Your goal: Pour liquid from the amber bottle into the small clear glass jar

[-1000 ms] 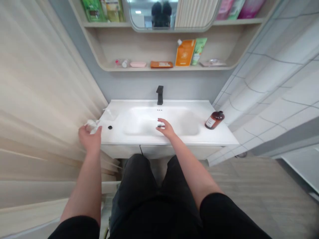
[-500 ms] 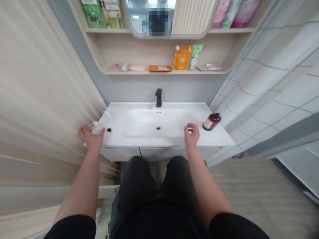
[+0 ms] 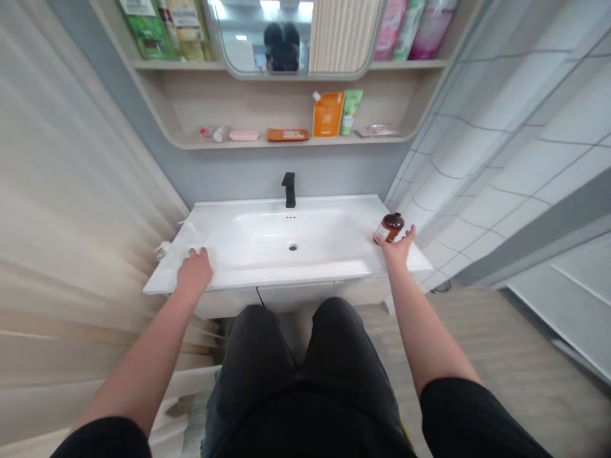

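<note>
My right hand (image 3: 396,249) reaches to a dark brown bottle (image 3: 393,222) with a pale label, standing on the right end of the white washbasin counter (image 3: 410,261). Thumb and fingers are spread around its near side. The thumb is close against the label; whether it touches I cannot tell. At the counter's left end, my left hand (image 3: 195,272) rests back up with curled fingers pointing down. Its fingertips are over the spot of a small black round piece, now hidden. Beyond it lies a clear, crumpled plastic-like item (image 3: 191,234).
A black faucet (image 3: 289,189) stands behind the basin (image 3: 315,238). Above is a wall shelf (image 3: 267,145) with an orange pouch (image 3: 328,114), a green tube (image 3: 351,111) and a pink bar-shaped item (image 3: 244,135). Pale curtains (image 3: 95,210) hang close on the left; a tiled wall (image 3: 501,127) bounds the right.
My right hand has moved right, from the basin's edge to the brown bottle. My left hand has come in from the curtain side, curling over the black piece. The view has shifted slightly right.
</note>
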Demonstrator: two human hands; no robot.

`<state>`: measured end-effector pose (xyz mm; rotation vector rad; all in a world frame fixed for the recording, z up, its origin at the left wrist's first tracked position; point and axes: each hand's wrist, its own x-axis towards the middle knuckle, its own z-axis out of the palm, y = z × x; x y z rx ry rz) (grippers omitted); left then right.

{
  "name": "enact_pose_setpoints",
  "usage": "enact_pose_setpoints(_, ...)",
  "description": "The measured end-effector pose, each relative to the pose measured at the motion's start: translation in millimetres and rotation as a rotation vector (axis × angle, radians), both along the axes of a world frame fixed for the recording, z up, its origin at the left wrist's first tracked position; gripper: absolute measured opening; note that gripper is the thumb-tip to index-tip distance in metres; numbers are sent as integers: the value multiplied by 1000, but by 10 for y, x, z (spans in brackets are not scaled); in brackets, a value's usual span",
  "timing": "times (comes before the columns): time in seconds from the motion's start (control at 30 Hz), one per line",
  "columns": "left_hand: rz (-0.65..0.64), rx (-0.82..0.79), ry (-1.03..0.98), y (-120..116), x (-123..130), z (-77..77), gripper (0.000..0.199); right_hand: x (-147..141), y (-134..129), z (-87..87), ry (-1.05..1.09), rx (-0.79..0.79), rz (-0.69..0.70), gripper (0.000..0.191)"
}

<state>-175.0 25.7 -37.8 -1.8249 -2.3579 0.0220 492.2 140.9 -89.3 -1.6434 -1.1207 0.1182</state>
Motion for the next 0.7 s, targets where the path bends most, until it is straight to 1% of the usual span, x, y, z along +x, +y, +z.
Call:
enact_pose_setpoints(0.07,7,-43,6,31,-40,9,56,3,72,4,126,-76,10,145)
enact_pose_setpoints(0.13,-8,-78,15,58,-87,16,49,2,117,37,179,-111,19,138)
enact_pose_setpoints(0.3,-31,-65,42,68,-179,1,42,-28,157,169,116,-126,18,100)
enact_pose_setpoints(0.37,-53,-58,48,58,-194,5,40,-48,143,221,111,-153,5,90)
enact_pose_setpoints(0.47,-102,-52,20,51,-205,35,41,-99,83,277,111,-134,24,82)
enact_pose_setpoints(0.53,-114,-41,-48,46,-220,54,41,-172,15,298,115,-124,67,80)
enact_pose_setpoints(0.6,-101,9,-167,29,-236,60,40,-295,-78,318,116,-110,139,82)
enact_pose_setpoints(0.67,-67,88,-353,-9,-220,49,37,-477,-200,349,112,-76,242,86)
enact_pose_setpoints(0.7,-45,120,-491,-37,-186,42,37,-591,-273,372,110,-61,296,86)
